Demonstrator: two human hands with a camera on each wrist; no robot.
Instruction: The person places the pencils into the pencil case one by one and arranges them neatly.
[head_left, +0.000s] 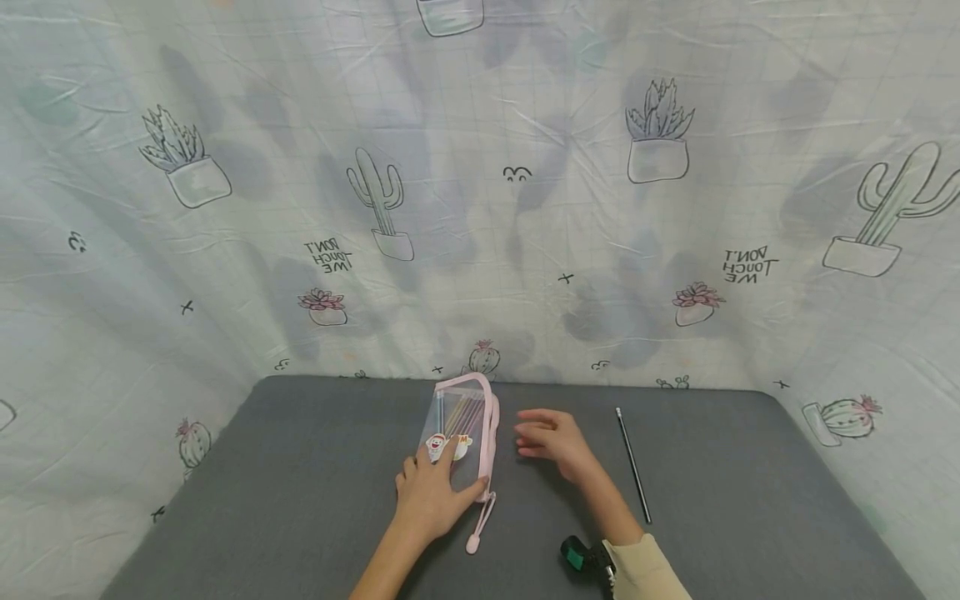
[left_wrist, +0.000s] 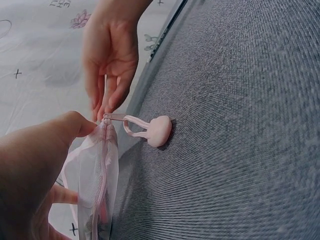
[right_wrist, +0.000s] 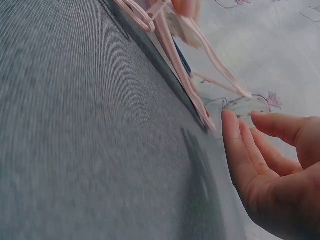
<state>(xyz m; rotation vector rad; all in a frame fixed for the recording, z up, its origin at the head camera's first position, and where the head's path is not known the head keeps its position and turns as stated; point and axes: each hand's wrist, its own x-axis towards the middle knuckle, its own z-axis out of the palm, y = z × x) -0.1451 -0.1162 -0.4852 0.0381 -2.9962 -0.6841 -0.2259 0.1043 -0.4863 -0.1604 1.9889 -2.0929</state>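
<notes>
A clear pencil case [head_left: 491, 433] with pink trim and round stickers lies on the grey table, several coloured pencils [head_left: 453, 415] showing through it. My left hand [head_left: 429, 500] holds its near end, thumb at the zipped edge and fingers spread over the clear side. From the zip's near end hangs a pink pull [left_wrist: 160, 131] with a rounded tip, resting on the table. To the right of the case, my right hand [head_left: 555, 442] hovers apart from it, fingers loosely bent and holding nothing. In the right wrist view, its thumb and fingertips are separated by a gap.
A slim black pencil [head_left: 633, 462] with a pale end lies right of my right forearm. The grey tabletop [head_left: 300, 483] extends to both sides. Behind it hangs a pale cloth [head_left: 465, 208] printed with cacti. A black and green device [head_left: 576, 552] sits by the right sleeve.
</notes>
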